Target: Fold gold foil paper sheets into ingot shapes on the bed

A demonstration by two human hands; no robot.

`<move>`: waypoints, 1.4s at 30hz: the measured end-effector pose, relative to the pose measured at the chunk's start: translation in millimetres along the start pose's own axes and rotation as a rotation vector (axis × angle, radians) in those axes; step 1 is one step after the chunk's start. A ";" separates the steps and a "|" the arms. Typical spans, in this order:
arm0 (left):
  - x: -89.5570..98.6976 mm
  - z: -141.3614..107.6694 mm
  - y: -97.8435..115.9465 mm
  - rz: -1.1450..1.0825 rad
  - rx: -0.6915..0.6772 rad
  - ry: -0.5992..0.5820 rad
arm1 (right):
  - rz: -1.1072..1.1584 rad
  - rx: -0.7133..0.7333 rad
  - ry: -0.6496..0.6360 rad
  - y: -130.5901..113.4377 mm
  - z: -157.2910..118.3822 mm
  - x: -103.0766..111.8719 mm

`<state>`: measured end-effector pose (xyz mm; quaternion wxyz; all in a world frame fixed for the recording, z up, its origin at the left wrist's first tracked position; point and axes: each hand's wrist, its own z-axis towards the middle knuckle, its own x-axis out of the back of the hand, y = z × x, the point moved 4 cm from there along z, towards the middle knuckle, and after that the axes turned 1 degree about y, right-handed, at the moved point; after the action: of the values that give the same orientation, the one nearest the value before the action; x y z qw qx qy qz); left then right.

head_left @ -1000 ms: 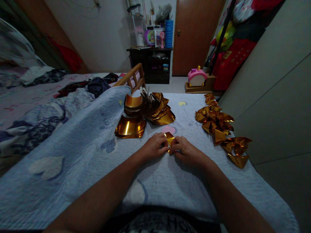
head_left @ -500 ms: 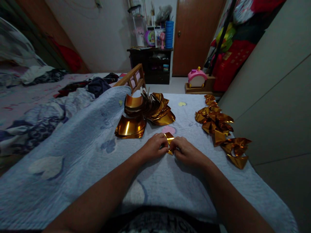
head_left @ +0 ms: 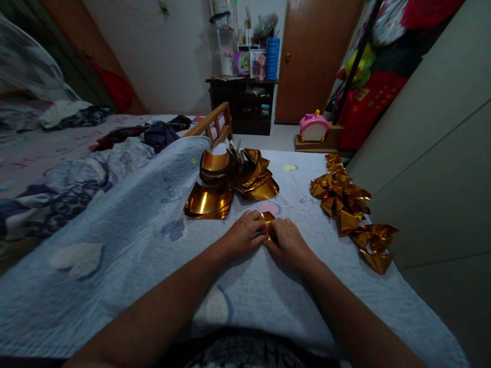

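Note:
A small piece of gold foil [head_left: 268, 217] is held between my two hands at the middle of the blue bedspread [head_left: 245, 286]. My left hand [head_left: 247, 234] pinches its left side, and my right hand [head_left: 287, 240] grips the right side, covering much of it. Beyond my hands lie fanned stacks of gold foil sheets [head_left: 209, 200], curved and shiny. Along the right edge runs a row of folded gold foil pieces [head_left: 348, 220], some overlapping.
A wooden rail [head_left: 215, 125] rises behind the foil stacks. Rumpled clothes [head_left: 161, 137] and bedding lie at the left. Farther back are a dark shelf [head_left: 243, 107], a door [head_left: 314, 61] and a pink toy [head_left: 314, 128]. A pale cabinet [head_left: 433, 168] borders the right side.
My right hand has turned and closed in over the foil, so less of the foil shows. The whole view has shifted slightly.

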<state>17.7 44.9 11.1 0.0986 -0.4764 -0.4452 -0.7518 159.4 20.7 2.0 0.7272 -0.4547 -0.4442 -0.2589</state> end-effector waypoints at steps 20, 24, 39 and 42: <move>-0.1 0.1 -6.1 -0.038 -0.026 -0.060 | 0.024 -0.038 0.029 -1.5 -2.2 -5.4; -1.4 1.4 -7.4 -0.034 -0.020 -0.060 | 0.030 -0.030 0.020 1.4 -4.8 -5.5; 25.6 1.2 -21.9 -0.039 0.147 0.275 | 0.107 0.048 0.003 0.3 -8.9 5.7; 22.8 2.3 -24.3 -0.046 0.179 0.224 | 0.148 0.072 0.028 4.9 -7.2 8.5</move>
<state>-6.8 67.1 15.8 0.1726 -0.3685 -0.5073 -0.7596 170.2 16.7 5.9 0.7663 -0.4564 -0.4082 -0.1947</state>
